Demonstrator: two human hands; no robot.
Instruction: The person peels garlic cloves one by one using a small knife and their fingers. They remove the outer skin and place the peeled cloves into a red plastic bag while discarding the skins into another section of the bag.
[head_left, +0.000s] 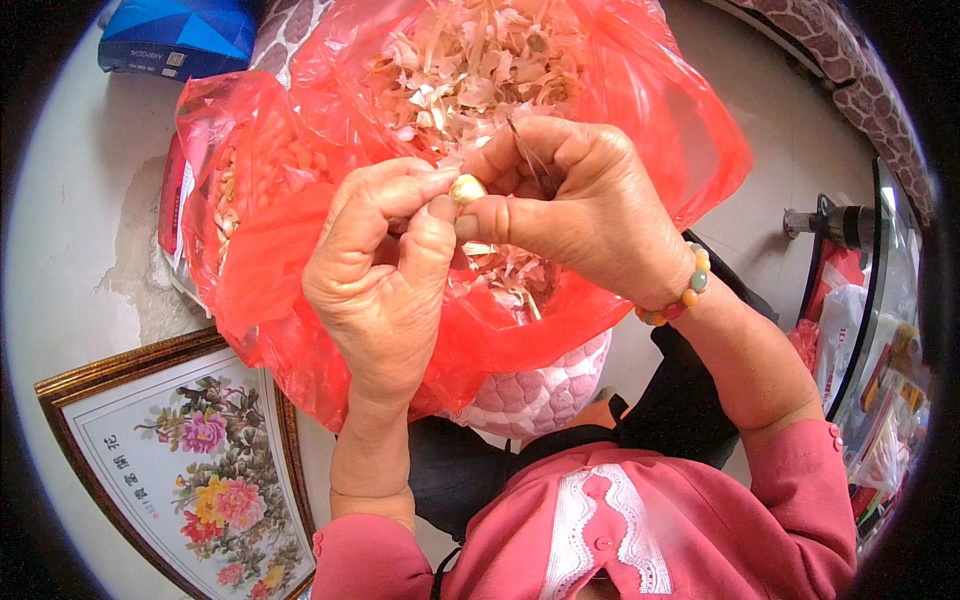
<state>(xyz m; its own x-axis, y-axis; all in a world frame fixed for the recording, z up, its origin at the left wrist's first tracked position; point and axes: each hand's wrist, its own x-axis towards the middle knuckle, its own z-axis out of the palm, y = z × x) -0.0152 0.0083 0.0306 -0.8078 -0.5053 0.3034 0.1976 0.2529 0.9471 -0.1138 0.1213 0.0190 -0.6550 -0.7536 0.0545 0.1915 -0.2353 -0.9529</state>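
Note:
A pale garlic clove (467, 189) is pinched between the fingertips of my left hand (390, 255) and my right hand (570, 195), above an open red plastic bag (487, 345). A thin dark tool, its kind unclear, sticks up from the curled fingers of my right hand. Dry papery garlic skins (480, 67) fill the bag beneath and beyond both hands. To the left, cloves (227, 195) lie in a container partly covered by the red plastic. A beaded bracelet circles my right wrist.
A framed flower picture (180, 465) leans at lower left. A blue box (180, 37) stands at upper left. Under the bag is a pink-and-white patterned quilted cover (532, 390). On the right is a glass-topped table (874, 300) with plastic bags and other items.

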